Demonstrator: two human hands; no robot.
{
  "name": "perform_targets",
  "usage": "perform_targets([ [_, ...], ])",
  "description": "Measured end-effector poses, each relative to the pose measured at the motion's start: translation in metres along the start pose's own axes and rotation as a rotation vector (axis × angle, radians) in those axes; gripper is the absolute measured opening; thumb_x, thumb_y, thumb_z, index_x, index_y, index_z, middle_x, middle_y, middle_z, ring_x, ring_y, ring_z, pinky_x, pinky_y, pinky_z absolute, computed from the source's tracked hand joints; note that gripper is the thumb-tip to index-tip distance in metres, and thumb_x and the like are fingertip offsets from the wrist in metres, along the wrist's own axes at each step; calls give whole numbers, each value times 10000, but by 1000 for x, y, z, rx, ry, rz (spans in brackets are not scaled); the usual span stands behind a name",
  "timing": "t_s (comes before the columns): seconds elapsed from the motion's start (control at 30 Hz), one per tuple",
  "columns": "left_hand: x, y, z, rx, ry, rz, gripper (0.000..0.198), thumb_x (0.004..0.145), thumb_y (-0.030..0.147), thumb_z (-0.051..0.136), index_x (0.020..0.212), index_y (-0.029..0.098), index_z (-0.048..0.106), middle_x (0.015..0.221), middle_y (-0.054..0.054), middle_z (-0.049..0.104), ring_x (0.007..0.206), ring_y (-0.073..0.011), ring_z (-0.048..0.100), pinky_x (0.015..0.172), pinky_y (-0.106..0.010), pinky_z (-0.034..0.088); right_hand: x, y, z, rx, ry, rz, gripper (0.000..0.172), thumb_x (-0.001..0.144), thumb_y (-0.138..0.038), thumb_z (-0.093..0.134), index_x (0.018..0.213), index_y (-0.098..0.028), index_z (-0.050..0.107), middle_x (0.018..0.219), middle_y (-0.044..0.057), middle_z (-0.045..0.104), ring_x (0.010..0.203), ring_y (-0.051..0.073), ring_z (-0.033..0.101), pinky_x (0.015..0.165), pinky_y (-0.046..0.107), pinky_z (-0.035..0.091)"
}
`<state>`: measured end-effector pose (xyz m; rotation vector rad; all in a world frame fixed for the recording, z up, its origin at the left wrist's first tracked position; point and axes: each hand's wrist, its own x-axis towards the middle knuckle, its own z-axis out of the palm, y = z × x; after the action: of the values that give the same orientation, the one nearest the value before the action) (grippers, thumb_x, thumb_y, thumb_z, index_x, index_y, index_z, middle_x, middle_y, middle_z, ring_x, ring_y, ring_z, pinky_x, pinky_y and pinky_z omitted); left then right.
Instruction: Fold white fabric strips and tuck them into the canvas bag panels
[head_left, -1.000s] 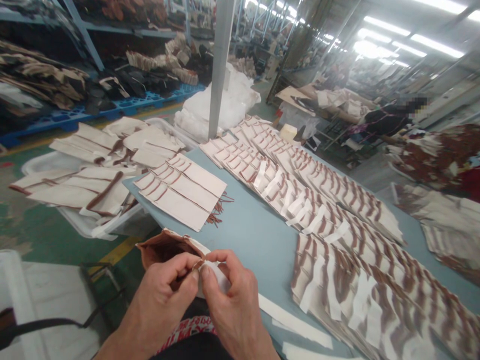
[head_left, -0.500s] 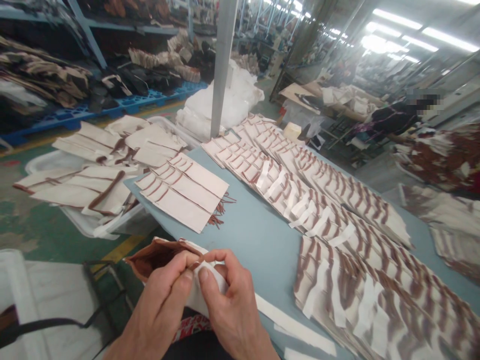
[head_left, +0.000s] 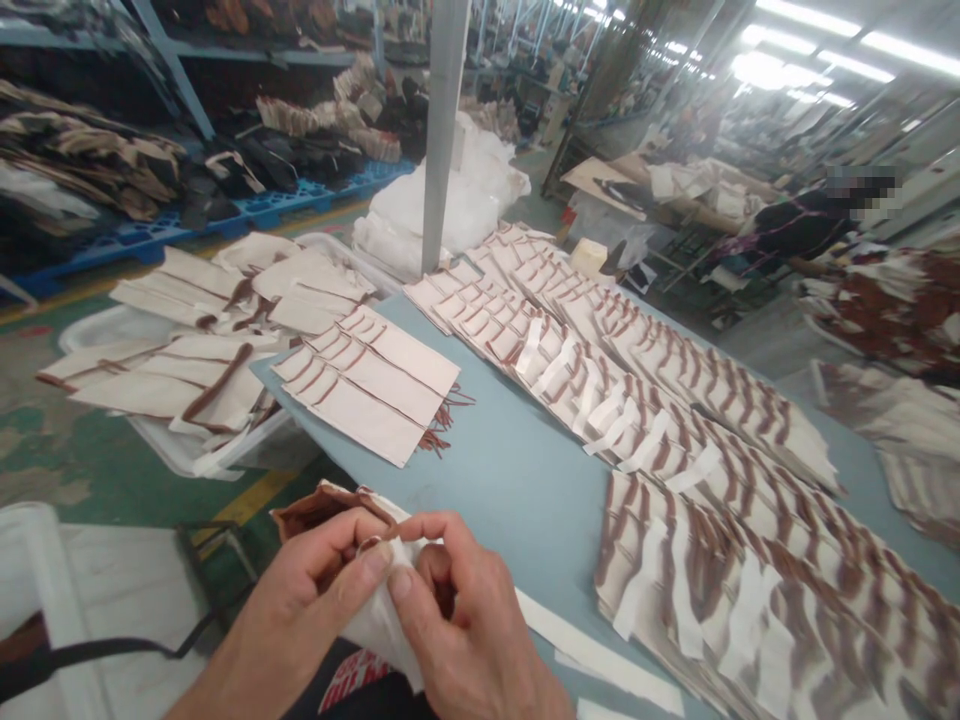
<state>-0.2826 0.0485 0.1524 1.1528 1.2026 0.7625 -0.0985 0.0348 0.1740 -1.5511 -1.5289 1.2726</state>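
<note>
Close to my body, over the near edge of the table, I hold a cream fabric piece (head_left: 375,622) with a brown inner side. My left hand (head_left: 315,590) pinches its edge between thumb and fingers. Beside it, my right hand (head_left: 465,610) grips the same piece, thumb pressed against the white cloth. The brown opening of the piece (head_left: 319,508) shows beyond my left fingers. What lies right between the fingertips is hidden. Just past my hands, a few flat cream panels with brown strips (head_left: 367,380) lie on the blue table (head_left: 502,480).
Long overlapping rows of cream and brown pieces (head_left: 630,400) cover the right of the table, with white strips (head_left: 679,590) on some. A white bin (head_left: 172,450) heaped with panels stands left. A metal post (head_left: 444,140) rises behind the table. A person (head_left: 802,220) sits far right.
The fabric has shifted slightly right and been turned, so more white cloth hangs below my hands. My left hand has moved a little right along its edge.
</note>
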Motion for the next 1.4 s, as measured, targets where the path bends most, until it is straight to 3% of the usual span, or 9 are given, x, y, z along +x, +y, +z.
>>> perform_targets([
  [0.13,-8,3,-7,69,-50,37,372,965,569,638,855,223,718,724,10,677,617,-155,602,564,-209,492,8,-3,-25,-73,27,-257,165,1025,-327,619,1072,-241,751,773,-20,713,719,137,652,702,223,483],
  [0.27,-12,8,-10,160,3,116,360,934,544,675,768,228,724,663,24,682,588,-151,613,557,-198,486,29,-12,-43,-19,-192,-589,166,1076,-239,556,1138,-203,706,1103,64,793,994,137,744,854,220,546],
  [0.33,-13,9,-11,222,25,144,351,934,517,676,734,232,710,649,36,669,584,-143,601,557,-193,475,40,-17,-48,-35,-233,-759,160,1088,-217,543,1159,-201,685,1200,84,787,1113,130,744,922,210,558],
  [0.47,-15,9,-15,339,51,199,326,945,484,659,734,239,698,669,51,675,625,-135,610,603,-190,468,53,-21,-51,-106,-205,-1005,132,1095,-241,558,1096,-183,676,1196,93,798,1050,113,778,919,171,565],
  [0.7,-16,4,-16,387,-9,180,391,970,491,597,681,228,615,648,60,613,602,-120,535,594,-205,424,62,-21,-51,-234,-296,-1049,230,1140,-297,464,1036,-188,637,984,33,827,836,104,787,729,190,550],
  [0.9,-18,4,-13,374,-43,100,387,964,510,556,701,228,597,640,53,594,608,-127,538,587,-198,449,61,-24,-57,-371,-361,-1026,235,1132,-274,467,1024,-183,654,877,30,796,777,112,752,712,209,530],
  [1.07,-13,8,-15,407,-121,35,332,966,450,506,736,227,596,664,43,599,597,-128,561,552,-193,466,58,-23,-52,-519,-268,-1087,261,1093,-146,447,910,-185,629,798,20,757,606,105,648,559,251,425],
  [1.27,-8,7,-13,454,7,108,306,915,374,539,649,223,556,595,65,513,546,-109,458,523,-189,399,63,-22,-43,-578,-127,-1107,220,989,-90,476,834,-197,590,648,-29,668,498,115,559,490,290,307],
  [1.4,1,9,-3,321,56,141,326,894,390,531,615,223,509,539,95,360,472,-93,298,443,-201,283,70,-25,-48,-524,-254,-965,156,954,-159,501,855,-210,610,614,-50,665,479,105,552,482,264,291],
])
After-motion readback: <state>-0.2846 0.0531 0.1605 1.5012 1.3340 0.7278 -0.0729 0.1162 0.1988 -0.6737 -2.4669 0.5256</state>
